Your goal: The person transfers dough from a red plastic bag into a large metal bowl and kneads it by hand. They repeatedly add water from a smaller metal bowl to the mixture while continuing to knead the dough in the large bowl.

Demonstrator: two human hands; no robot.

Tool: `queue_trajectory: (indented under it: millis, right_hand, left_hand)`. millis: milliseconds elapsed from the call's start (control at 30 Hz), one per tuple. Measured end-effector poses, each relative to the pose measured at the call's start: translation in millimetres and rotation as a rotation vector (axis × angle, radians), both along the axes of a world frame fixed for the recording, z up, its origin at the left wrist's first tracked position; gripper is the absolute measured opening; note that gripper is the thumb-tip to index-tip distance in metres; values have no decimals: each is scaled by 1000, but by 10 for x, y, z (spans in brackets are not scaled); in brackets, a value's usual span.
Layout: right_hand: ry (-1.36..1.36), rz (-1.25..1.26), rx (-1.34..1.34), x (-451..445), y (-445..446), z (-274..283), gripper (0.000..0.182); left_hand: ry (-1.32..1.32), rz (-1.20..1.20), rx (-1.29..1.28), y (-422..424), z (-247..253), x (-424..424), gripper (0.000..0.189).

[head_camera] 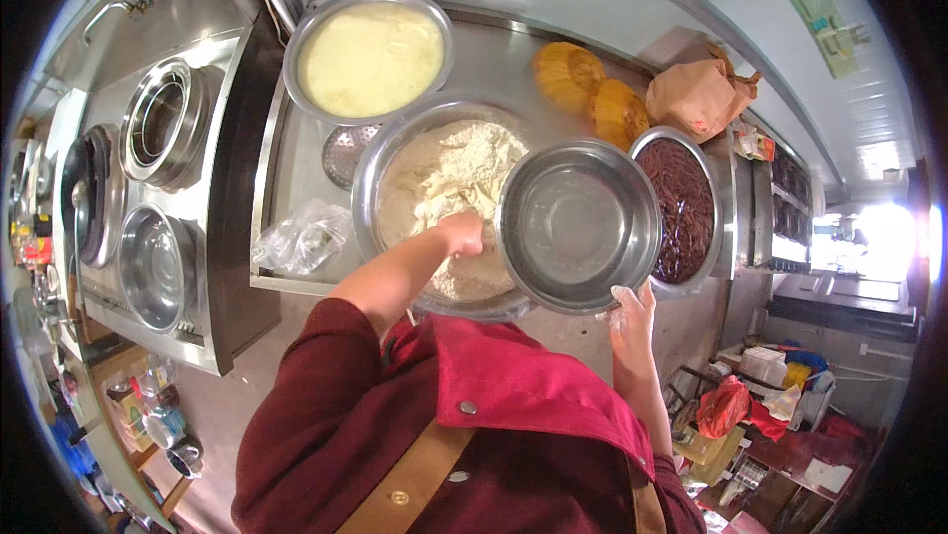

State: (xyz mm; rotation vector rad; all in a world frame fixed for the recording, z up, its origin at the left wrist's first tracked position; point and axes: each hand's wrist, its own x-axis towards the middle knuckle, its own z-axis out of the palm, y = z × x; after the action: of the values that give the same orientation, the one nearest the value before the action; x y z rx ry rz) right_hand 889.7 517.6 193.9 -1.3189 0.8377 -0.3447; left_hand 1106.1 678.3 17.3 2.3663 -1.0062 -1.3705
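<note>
My left hand (461,233) is down in a large metal basin (364,186) of flour and shaggy dough (474,163); its fingers are partly buried, so whether they grip anything is hidden. With my right hand (629,312), dusted with flour, I hold the near rim of a round metal bowl (579,226). That bowl is tilted and overlaps the right side of the flour basin, and no food shows in it. Right of it stands a metal bowl of dark reddish-brown strips (674,208). Behind the flour basin, a bowl holds a pale yellow mass (372,60).
Two orange-yellow pumpkins (569,78) and a brown paper bag (700,97) lie at the back. A clear plastic bag (305,237) and a perforated metal ladle (348,156) are at the left. Beyond a gap stands a steel counter with pots (159,123) and a bowl (153,267).
</note>
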Motion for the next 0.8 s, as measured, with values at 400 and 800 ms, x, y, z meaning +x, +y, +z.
queue_trajectory:
  millis: [400,800]
  right_hand:
    - [121,-36,-167,213,-370,-283,42]
    - [-11,-22,-43,235,-458,-206,44]
  left_hand:
    - [-211,-42,-123,856,620,224,36]
    - [-122,188,-149,-549,-558,1439,44]
